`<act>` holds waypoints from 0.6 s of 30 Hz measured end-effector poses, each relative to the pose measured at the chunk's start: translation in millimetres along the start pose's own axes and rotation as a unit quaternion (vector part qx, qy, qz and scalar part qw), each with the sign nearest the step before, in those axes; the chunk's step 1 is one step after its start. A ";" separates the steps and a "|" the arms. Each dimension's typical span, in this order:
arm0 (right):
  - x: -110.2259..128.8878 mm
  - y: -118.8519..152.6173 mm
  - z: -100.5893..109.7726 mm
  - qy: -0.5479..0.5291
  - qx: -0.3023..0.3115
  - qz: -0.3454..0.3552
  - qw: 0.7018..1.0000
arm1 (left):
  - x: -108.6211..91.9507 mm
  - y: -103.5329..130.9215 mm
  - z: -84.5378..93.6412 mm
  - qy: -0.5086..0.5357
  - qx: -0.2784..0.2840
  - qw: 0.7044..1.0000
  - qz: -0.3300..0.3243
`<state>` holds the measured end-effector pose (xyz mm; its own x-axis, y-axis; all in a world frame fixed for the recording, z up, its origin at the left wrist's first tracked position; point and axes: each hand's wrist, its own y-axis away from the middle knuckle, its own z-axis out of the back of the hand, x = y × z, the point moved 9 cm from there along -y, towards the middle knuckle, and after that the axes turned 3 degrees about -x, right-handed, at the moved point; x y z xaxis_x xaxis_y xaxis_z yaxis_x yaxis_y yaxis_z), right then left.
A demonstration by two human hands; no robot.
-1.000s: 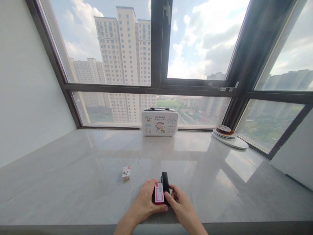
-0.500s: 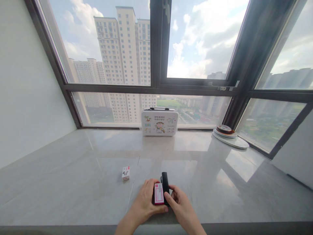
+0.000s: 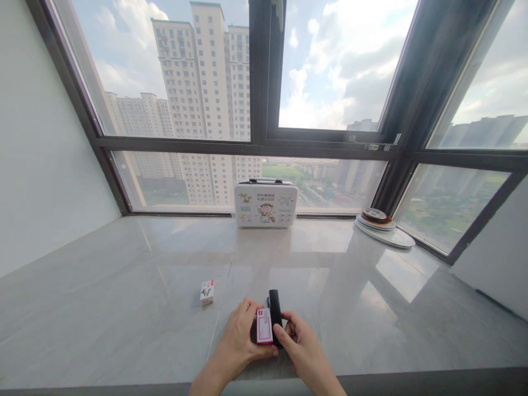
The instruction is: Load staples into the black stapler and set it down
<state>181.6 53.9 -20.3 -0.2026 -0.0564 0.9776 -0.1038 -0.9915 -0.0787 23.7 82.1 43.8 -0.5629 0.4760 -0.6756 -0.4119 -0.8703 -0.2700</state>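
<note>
Curling around a white-and-pink box (image 3: 264, 325), the fingers of the left hand (image 3: 238, 334) are partly closed, with the box held between fingertips and thumb. A black stapler-like tool (image 3: 274, 306), just right of the box, is gripped by the thumb and bent fingers of the right hand (image 3: 304, 340). A small carton (image 3: 207, 293) is noted left of the left fingers, on the grey countertop (image 3: 124, 313). A white case (image 3: 266, 206) is placed well beyond both hands.
</note>
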 end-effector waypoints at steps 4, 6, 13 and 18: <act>6.8 3.8 -2.3 -0.031 0.027 -0.036 0.999 | 0.7 2.3 -5.5 0.010 -0.005 1.000 0.005; 3.6 7.7 -0.3 -0.057 0.039 -0.080 0.994 | 3.1 8.3 -3.7 0.035 -0.011 0.999 0.003; 1.4 18.4 23.4 -0.055 -0.001 -0.080 0.995 | 97.2 34.8 117.7 -0.069 -0.285 0.945 0.143; 6.4 15.6 15.2 0.041 0.037 -0.087 0.995 | 149.6 11.4 131.5 -0.181 -0.107 0.941 0.264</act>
<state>193.4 36.3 -12.3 -0.2669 0.1231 0.9558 -0.0734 -0.9915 0.1072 -159.5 160.0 29.9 -0.8720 -0.0514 -0.4869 0.1256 -0.9847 -0.1209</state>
